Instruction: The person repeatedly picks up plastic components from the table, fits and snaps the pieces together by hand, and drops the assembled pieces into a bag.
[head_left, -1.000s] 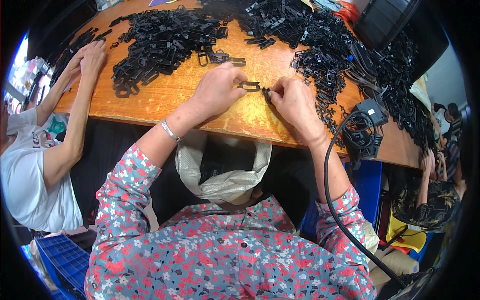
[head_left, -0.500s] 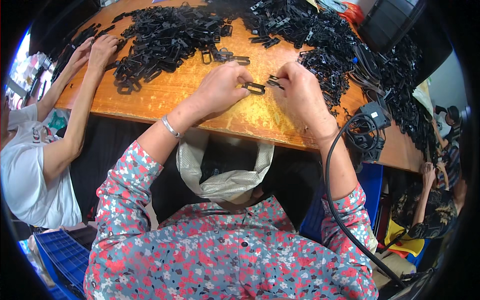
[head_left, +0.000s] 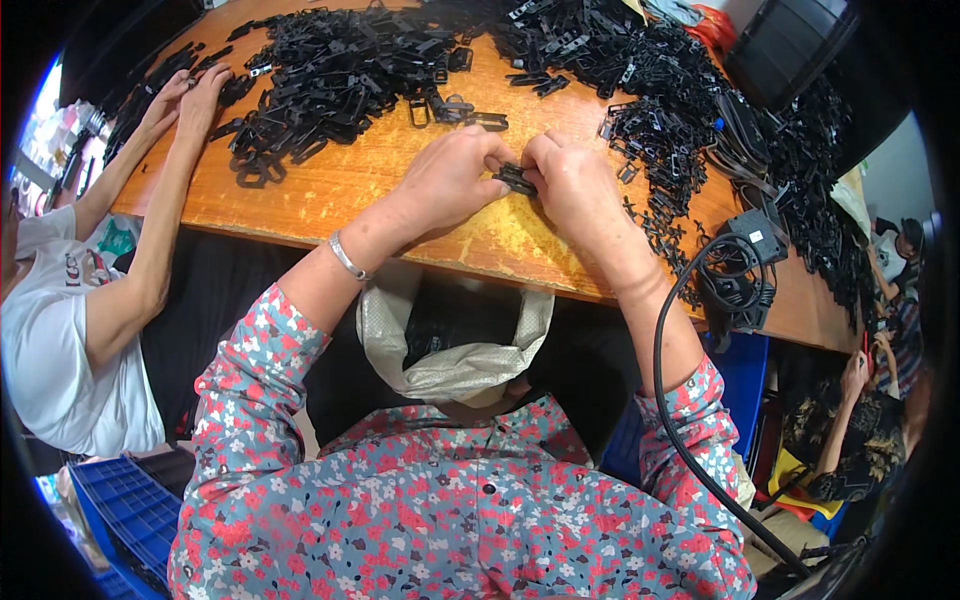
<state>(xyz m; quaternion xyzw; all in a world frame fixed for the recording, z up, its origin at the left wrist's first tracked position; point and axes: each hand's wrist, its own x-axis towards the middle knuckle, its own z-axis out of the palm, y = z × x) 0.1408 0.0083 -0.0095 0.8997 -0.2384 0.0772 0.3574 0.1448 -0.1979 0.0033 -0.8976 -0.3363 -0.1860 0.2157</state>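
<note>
My left hand (head_left: 455,172) pinches one end of a small black plastic frame piece (head_left: 517,181) just above the near part of the table. At its other end, my right hand (head_left: 573,180) is closed, with the fingertips against the frame. The smaller black part that hand carried is pressed against the frame and mostly hidden by the fingers. Just beyond my hands, a few loose black frames (head_left: 452,110) lie on the wood. A big heap of black plastic parts (head_left: 345,75) spreads to the far left, and a pile of smaller black pieces (head_left: 655,130) sits to the right.
A black device with a coiled cable (head_left: 745,245) stands at the table's right edge; its cable runs past my right arm. An open whitish sack (head_left: 455,372) hangs below the front edge. A co-worker's hands (head_left: 190,95) handle parts at the left. Blue crates (head_left: 125,510) stand below.
My right hand has moved left, bringing its small part up against the frame in my left hand. The co-worker's hands at the left have shifted slightly.
</note>
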